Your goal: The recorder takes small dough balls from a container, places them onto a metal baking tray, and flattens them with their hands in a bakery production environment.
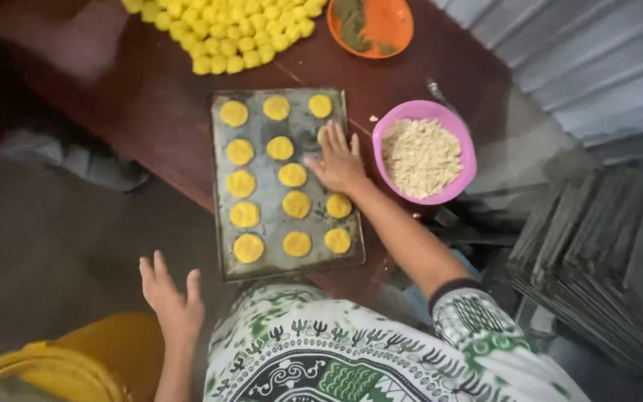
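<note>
A grey baking tray [221, 186] lies on the dark wooden table [165, 104] and holds several flattened yellow dough discs [296, 203] in three columns. My right hand [338, 162] rests flat on the tray's right column, palm down, between the top disc and the lower two; whatever lies under it is hidden. My left hand [171, 299] hangs spread and empty off the table's near-left edge, below the tray's near-left corner. A heap of small yellow dough balls [225, 30] sits at the table's far side.
A pink bowl of pale crumbs [424, 155] stands right of the tray. An orange plate [371, 26] sits at the far edge. A stack of dark trays [597, 260] lies on the right. A yellow bucket [61, 365] is at lower left.
</note>
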